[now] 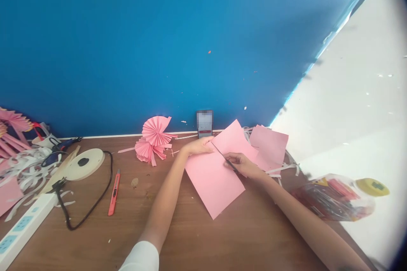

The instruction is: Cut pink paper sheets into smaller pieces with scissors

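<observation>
A pink paper sheet (213, 186) lies tilted on the brown table. Along its upper right edge meets a second pink piece (235, 137). My left hand (199, 147) presses on the sheet's top corner, fingers together. My right hand (240, 164) is closed around dark, slim scissors (219, 151); their blades run along the line between the two pieces and point toward my left fingers. The handle is mostly hidden by my right hand. More pink sheets (270, 146) lie beyond that hand. Two folded pink paper fans (156, 131) rest left of my left hand.
A red box cutter (114, 192), a roll of white tape (85, 164), a black cable (106, 190) and a white power strip (30, 224) are on the left. A phone-like device (204, 123) stands against the blue wall (190, 51). A clear plastic bag (337, 197) sits at right.
</observation>
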### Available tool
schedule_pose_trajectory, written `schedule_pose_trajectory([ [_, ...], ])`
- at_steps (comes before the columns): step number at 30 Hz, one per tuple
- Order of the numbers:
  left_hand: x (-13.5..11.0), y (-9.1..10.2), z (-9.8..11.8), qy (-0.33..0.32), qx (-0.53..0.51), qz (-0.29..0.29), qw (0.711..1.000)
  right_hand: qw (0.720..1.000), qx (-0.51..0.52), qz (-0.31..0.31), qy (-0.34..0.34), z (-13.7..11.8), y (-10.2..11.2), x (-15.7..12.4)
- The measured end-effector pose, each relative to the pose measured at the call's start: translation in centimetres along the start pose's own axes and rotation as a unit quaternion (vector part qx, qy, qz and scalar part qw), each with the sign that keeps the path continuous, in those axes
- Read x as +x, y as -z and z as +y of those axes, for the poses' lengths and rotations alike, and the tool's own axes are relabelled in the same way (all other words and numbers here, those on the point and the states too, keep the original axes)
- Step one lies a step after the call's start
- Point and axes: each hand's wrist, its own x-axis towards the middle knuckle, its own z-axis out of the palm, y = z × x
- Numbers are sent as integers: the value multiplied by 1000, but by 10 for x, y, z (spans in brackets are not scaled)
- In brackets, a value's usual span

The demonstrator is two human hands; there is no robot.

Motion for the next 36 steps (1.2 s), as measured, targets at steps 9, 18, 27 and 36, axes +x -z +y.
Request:
schedule_pose_trajectory([
  [9, 0, 0, 3, 4, 21, 10, 1000, 1000, 12, 7, 18, 0, -2, -2],
  [18, 3, -3, 4, -9, 29, 7, 1000, 999, 29, 28, 23, 0, -7, -1],
  [27, 4, -1, -2, -14, 53, -2, 999, 999, 34, 28, 28, 13, -6, 4],
  [36, -6, 18, -21, 72, 174, 43, 981, 996, 62, 57, 32, 30, -10, 12],
])
